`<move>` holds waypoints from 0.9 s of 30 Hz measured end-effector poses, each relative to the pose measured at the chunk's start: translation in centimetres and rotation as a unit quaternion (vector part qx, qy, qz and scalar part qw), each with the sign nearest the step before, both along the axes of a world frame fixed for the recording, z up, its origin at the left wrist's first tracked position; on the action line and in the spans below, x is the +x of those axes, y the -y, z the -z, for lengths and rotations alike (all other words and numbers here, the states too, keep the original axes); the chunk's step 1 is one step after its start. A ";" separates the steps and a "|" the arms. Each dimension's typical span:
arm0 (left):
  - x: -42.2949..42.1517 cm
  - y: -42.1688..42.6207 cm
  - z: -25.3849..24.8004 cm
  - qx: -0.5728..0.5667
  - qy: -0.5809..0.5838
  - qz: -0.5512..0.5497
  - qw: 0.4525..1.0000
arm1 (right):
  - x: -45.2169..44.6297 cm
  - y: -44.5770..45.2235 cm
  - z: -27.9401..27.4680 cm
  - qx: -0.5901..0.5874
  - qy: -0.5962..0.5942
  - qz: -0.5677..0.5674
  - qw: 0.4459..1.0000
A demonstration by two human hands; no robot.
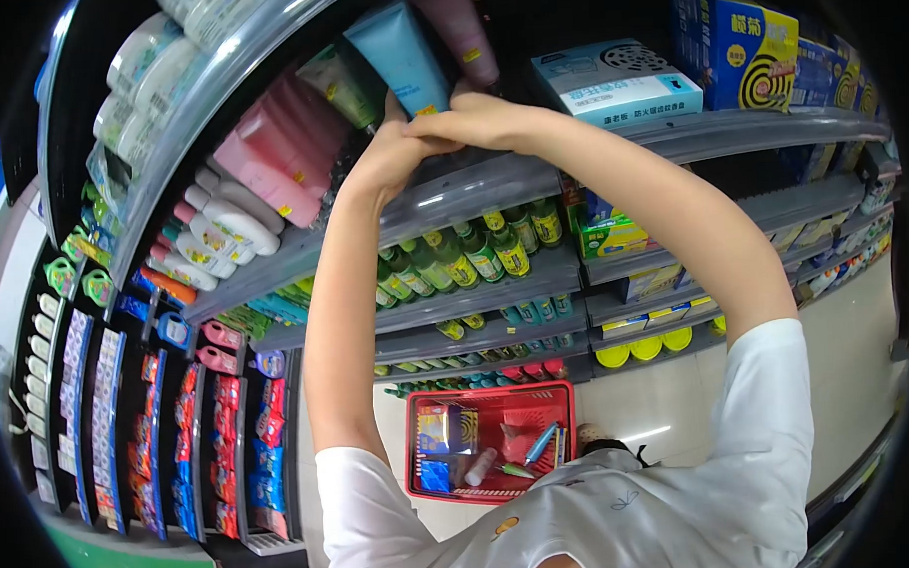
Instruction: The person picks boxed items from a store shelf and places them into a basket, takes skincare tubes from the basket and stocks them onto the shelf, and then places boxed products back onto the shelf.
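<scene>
Left arm [342,318] stretched forward, nearly straight; right arm [672,196] bent, slanting inward across my front. My left hand [383,156] and right hand [472,119] meet, touching, fingers [394,111] partly hidden.

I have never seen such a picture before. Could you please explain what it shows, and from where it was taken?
There is no machine here, only a person's bare hands. The single, rounded picture comes from a camera worn on the head, looking forward and down. The left hand and right hand meet at the lower end of a light-blue tube; how firmly they hold it is unclear. On the same shelf are a green tube and a blue-and-white box. Below, a red shopping basket contains several items.
</scene>
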State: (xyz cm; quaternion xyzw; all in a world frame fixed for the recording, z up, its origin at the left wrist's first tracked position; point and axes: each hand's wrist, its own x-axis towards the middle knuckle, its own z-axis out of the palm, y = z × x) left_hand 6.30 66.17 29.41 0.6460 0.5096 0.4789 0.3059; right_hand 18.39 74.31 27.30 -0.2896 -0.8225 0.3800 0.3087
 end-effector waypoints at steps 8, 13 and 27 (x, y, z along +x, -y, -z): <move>-0.9 -1.7 0.2 -0.063 0.088 0.028 0.994 | 1.5 2.5 -2.4 -0.165 -0.092 -0.077 0.979; -2.2 -2.4 -0.2 -0.130 0.046 0.040 0.990 | 0.7 2.3 -2.3 -0.215 -0.091 -0.091 0.968; -2.4 -2.3 0.1 -0.092 0.072 0.015 0.993 | -1.9 0.9 -0.7 -0.178 -0.130 -0.048 0.974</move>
